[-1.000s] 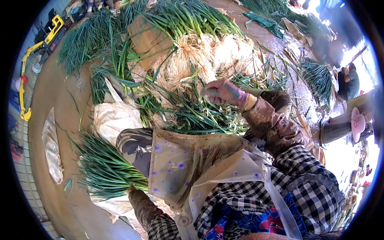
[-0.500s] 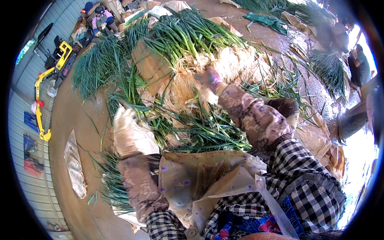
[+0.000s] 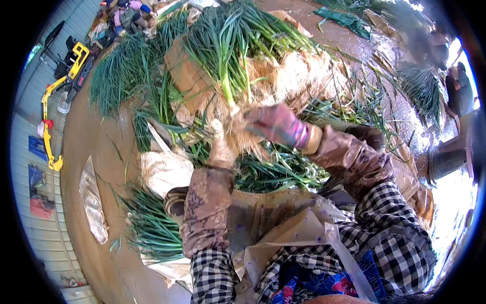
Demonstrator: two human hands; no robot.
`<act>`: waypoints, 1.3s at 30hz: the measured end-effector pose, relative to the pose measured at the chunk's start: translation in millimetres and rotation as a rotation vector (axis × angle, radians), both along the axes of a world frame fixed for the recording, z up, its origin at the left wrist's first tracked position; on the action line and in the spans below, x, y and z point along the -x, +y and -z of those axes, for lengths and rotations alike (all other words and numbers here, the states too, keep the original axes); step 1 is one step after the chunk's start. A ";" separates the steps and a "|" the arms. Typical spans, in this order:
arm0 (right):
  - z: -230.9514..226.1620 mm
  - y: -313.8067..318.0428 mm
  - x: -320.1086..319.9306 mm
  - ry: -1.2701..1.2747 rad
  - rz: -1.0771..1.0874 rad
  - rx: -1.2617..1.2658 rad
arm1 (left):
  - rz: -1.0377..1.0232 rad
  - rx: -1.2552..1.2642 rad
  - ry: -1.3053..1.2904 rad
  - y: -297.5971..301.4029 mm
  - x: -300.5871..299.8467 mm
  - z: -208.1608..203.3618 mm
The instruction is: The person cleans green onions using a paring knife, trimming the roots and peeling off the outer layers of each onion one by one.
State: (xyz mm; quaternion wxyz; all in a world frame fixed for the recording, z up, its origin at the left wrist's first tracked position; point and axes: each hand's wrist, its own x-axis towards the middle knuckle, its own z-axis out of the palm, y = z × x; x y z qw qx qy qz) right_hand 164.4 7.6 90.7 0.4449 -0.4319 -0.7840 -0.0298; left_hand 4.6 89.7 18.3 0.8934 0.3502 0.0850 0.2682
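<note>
In front of me a large pile of spring onions (image 3: 263, 30) lies with green leaves pointing away and pale, stringy roots (image 3: 304, 76) toward me. One thick-stemmed spring onion (image 3: 226, 90) sticks out of the pile, its white root end nearest me. My right hand (image 3: 278, 124), in a pink and grey glove, is closed at that root end, its fingertips blurred among the roots. Just left of the same root end is my left hand (image 3: 220, 147), pale and partly smeared; its fingers do not show clearly. Loose green leaves (image 3: 283, 169) lie beneath both hands.
Another bundle of spring onions (image 3: 152, 223) lies beside my left forearm, near a whitish sack (image 3: 164, 169). A flat, pale strip (image 3: 92, 202) lies on the brown floor. A yellow toy-like digger arm (image 3: 48, 126) stands at the left wall. Another person (image 3: 459, 91) is at far right.
My right hand has drawn back toward me from the pile's roots, and a spring onion now juts out there. My left hand has moved right, from the whitish sack to beside it.
</note>
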 end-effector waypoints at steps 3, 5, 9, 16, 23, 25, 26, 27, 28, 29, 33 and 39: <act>31.9 -19.6 37.7 -0.077 0.050 0.348 | -0.366 -0.078 0.362 10.8 28.0 64.5; 49.4 -24.2 22.2 -0.161 0.003 0.397 | -0.221 0.213 0.279 -31.0 -2.0 30.4; 55.2 -14.1 -2.6 0.891 -0.763 1.019 | -0.138 0.270 0.043 -33.6 9.1 20.8; 10.0 36.7 -10.8 0.975 0.041 0.807 | -0.676 -0.415 0.498 -59.3 -3.8 13.0; -8.9 65.1 5.2 1.063 -0.288 0.781 | -0.536 0.195 -0.030 -68.2 9.0 7.9; 2.5 65.5 1.2 1.090 -0.352 0.803 | -0.389 0.426 -0.120 -71.4 5.9 1.5; 9.4 65.7 -2.4 1.120 -0.344 0.770 | -0.312 0.501 -0.123 -68.0 2.6 -15.2; 16.9 65.1 -6.3 1.150 -0.336 0.736 | -0.311 0.442 -0.074 -80.3 -11.8 -29.1; 20.7 62.1 -11.4 1.145 -0.286 0.779 | -0.123 0.384 -0.123 -77.1 -12.4 -24.8; 24.8 61.8 -8.4 1.138 -0.257 0.829 | -0.119 0.394 -0.044 -73.6 -4.8 -5.4; 27.0 40.1 -19.9 1.286 -0.045 0.812 | -0.160 0.374 0.042 -68.6 -3.0 20.4; 30.4 42.6 -9.2 0.464 0.468 0.161 | -0.262 0.203 0.112 -85.6 -23.2 11.1</act>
